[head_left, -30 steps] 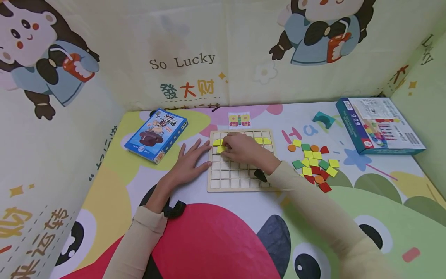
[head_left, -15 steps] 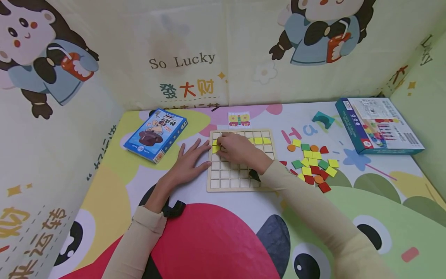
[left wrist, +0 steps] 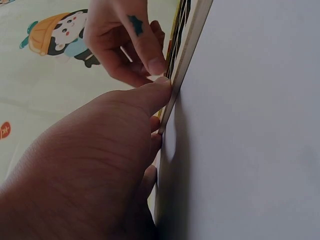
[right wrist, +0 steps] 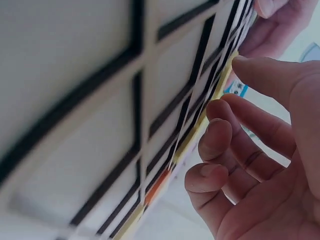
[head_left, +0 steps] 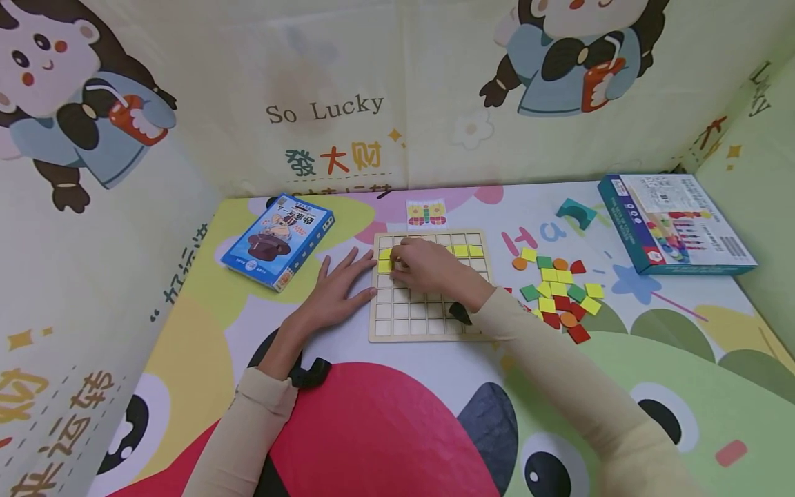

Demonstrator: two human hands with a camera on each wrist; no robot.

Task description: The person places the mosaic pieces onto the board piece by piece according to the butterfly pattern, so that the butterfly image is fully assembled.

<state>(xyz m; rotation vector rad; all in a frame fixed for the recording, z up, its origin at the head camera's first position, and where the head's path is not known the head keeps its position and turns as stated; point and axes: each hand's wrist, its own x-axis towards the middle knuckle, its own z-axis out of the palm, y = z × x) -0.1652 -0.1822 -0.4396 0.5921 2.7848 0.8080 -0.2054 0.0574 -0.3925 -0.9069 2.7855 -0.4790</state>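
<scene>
1. In the head view, the left hand (head_left: 335, 298) lies on the table (head_left: 354, 351), its fingers spread, just beside the left edge of the wooden grid board (head_left: 418, 311). The right hand (head_left: 428, 266) is over the upper left part of this board, with its fingertips at a yellow tile (head_left: 384, 266) in the leftmost column.
2. In the left wrist view, the left thumb touches the board's edge.
3. In the right wrist view, the right fingers are bent near yellow on the board; whether they pinch a tile, I cannot tell.
</scene>
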